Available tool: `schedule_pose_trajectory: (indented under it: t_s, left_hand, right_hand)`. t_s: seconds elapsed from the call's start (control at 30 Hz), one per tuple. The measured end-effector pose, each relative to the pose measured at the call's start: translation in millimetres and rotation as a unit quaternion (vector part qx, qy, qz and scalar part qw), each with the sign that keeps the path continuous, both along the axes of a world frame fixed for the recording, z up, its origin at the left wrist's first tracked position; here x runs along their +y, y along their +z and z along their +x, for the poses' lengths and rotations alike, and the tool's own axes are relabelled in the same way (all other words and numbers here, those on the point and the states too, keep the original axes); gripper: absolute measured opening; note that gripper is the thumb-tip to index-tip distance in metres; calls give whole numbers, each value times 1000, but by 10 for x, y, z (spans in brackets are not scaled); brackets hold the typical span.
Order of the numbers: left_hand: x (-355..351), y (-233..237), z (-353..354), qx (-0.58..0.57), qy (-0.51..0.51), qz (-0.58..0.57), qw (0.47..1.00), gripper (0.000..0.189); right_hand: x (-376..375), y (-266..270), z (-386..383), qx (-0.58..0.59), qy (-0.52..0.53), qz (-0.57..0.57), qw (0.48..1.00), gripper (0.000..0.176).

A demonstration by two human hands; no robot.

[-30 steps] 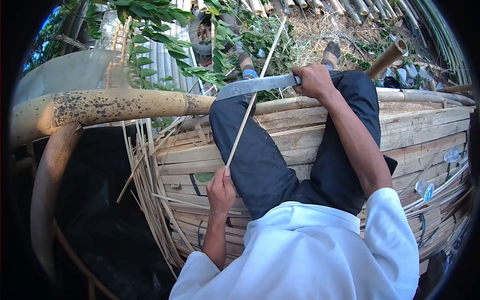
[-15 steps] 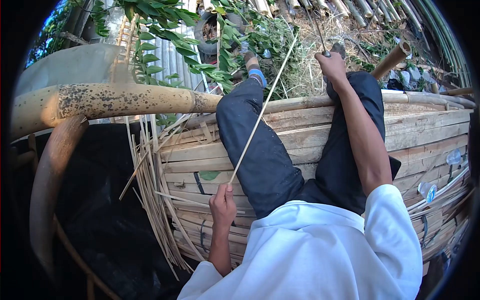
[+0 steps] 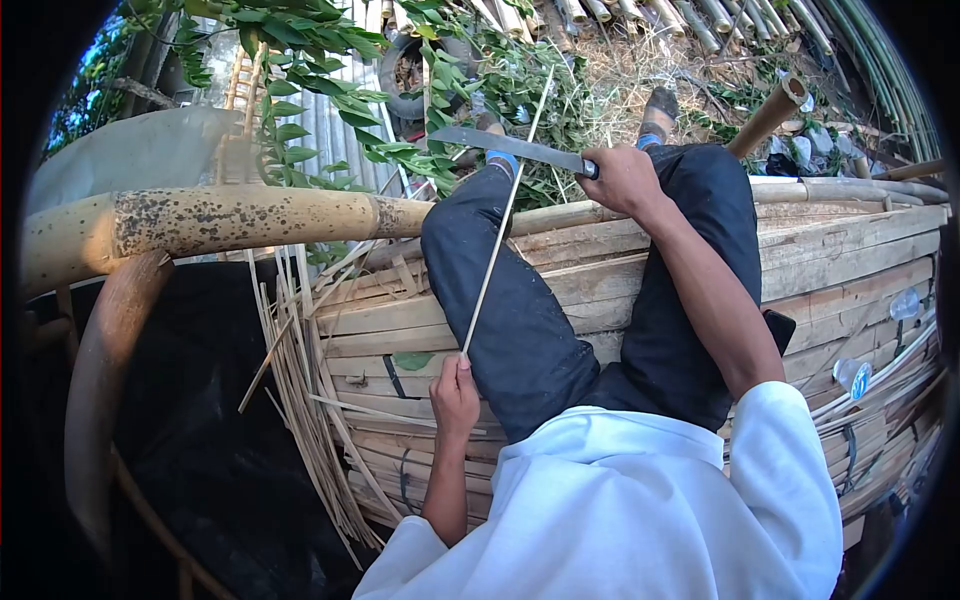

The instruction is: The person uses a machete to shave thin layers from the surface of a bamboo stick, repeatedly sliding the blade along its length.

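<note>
In the head view, my left hand (image 3: 455, 402) is closed round the lower end of a thin bamboo strip (image 3: 494, 262), with the thumb along it. The strip slants up past my left knee toward the greenery. My right hand (image 3: 622, 180) grips the dark handle of a long-bladed knife (image 3: 510, 147) above my right knee. Its blade points left and overlaps the upper part of the strip in this view. Beneath my legs is a stack of split bamboo slats (image 3: 400, 322).
Thick bamboo poles (image 3: 250, 222) run across the left, above black sheeting (image 3: 210, 400). Thin strips (image 3: 310, 430) bundle beside my left arm. Plastic cups (image 3: 852, 377) lie at right. Beyond my feet are leafy branches (image 3: 320, 95), a tyre (image 3: 402, 80) and cut bamboo (image 3: 690, 25).
My right hand has moved left and closer to me, and the knife has swung from pointing away to lying across the strip. The strip's far end has shifted slightly left.
</note>
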State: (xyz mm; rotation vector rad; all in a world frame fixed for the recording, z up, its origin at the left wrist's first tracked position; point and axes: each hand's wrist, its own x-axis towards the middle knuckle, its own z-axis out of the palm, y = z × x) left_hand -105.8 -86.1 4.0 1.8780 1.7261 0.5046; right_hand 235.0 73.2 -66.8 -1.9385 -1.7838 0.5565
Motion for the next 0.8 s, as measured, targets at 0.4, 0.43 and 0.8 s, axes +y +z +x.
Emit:
schedule_pose_trajectory:
  t_s: [0.4, 0.43, 0.8]
  left_hand:
    - [-460, -36, -575, 26, -3, -20, 999, 19]
    - [-540, -20, -618, 28, 2, -23, 999, 19]
    - [-762, -44, -638, 33, 25, -45, 998, 19]
  right_hand:
    - [-70, -5, -215, -15, 118, -40, 992, 18]
    - [-96, 16, -277, -19, 135, -48, 989, 18]
    - [-252, 10, -618, -44, 227, -67, 971, 20]
